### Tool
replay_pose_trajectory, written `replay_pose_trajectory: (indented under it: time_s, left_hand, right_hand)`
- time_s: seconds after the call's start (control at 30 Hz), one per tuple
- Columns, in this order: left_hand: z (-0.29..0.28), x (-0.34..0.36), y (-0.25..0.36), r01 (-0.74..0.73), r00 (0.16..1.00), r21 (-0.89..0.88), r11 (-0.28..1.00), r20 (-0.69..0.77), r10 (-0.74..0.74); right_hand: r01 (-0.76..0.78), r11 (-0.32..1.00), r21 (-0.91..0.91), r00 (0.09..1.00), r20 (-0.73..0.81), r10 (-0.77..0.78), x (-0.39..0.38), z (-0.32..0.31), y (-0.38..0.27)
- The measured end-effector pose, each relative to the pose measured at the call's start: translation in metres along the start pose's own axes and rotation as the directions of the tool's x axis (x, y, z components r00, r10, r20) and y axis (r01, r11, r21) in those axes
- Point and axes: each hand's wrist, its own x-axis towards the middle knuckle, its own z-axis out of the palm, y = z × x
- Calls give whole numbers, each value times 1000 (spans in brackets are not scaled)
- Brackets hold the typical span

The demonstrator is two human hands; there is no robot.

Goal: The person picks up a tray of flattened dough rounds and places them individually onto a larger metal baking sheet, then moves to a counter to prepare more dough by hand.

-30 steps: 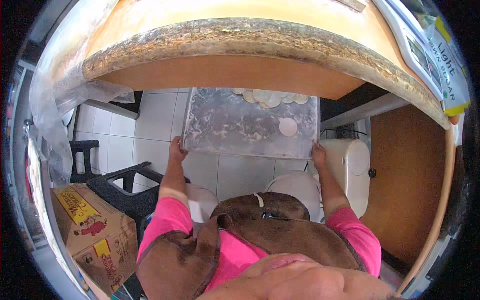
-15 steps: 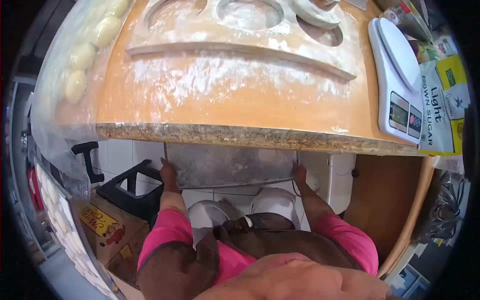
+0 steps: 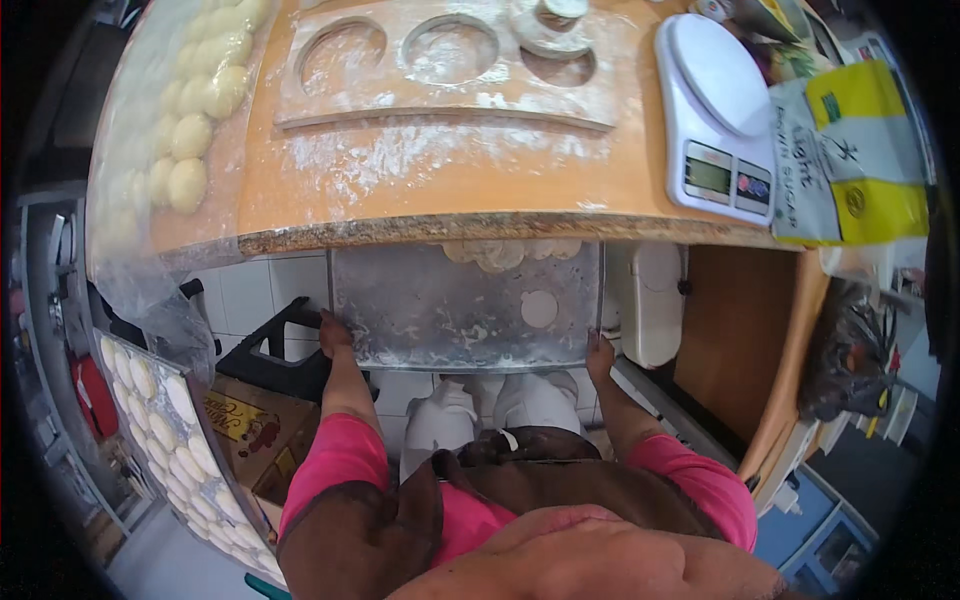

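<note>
Below the table edge, a grey metal tray (image 3: 430, 300) lies level between my hands, dusted with patches of flour. My left hand (image 3: 335, 333) is closed on its left edge near the front corner, and my right hand (image 3: 600, 355) grips the right edge likewise. One flat dough round (image 3: 540, 309) lies apart on the right part of the tray. Towards the far side, several more dough rounds (image 3: 500, 256) overlap and are partly hidden by the tabletop.
On the floured wooden table (image 3: 400, 190) are a board with round holes (image 3: 440, 105), dough balls (image 3: 190, 135) under plastic, a white scale (image 3: 715, 120) and a sugar bag (image 3: 850, 150). A black stool (image 3: 265, 345), cardboard box (image 3: 255, 430) and dough-covered tray (image 3: 165, 430) stand to the left.
Flat dough rounds on the tray have come into view from beneath the tabletop. Both hands keep their hold on the tray's edges. The head view has shifted to the right.
</note>
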Motion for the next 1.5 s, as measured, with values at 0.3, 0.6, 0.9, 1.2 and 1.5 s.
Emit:
replay_pose_trajectory:
  time_s: [0.3, 0.6, 0.9, 1.2, 1.5]
  left_hand:
    - [-94, -61, 63, 213, 963, 34, 976, 164, -216]
    - [-203, -155, 111, -38, 983, -60, 997, 179, 48]
    - [-291, -216, 104, -161, 968, -81, 984, 182, 173]
    - [-328, -258, 69, -211, 953, -147, 966, 189, 237]
    - [-366, -310, 32, -227, 946, -263, 938, 167, 276]
  right_hand:
    - [-60, 990, 127, 982, -168, 82, -97, -97, -6]
    - [-340, 925, 169, 915, -165, 367, -206, -191, 11]
    - [-236, 964, 119, 918, -297, 262, -265, -243, 20]
    - [-329, 928, 173, 922, -155, 356, -282, -277, 30]
    - [-200, 968, 155, 970, -106, 217, -276, -304, 53]
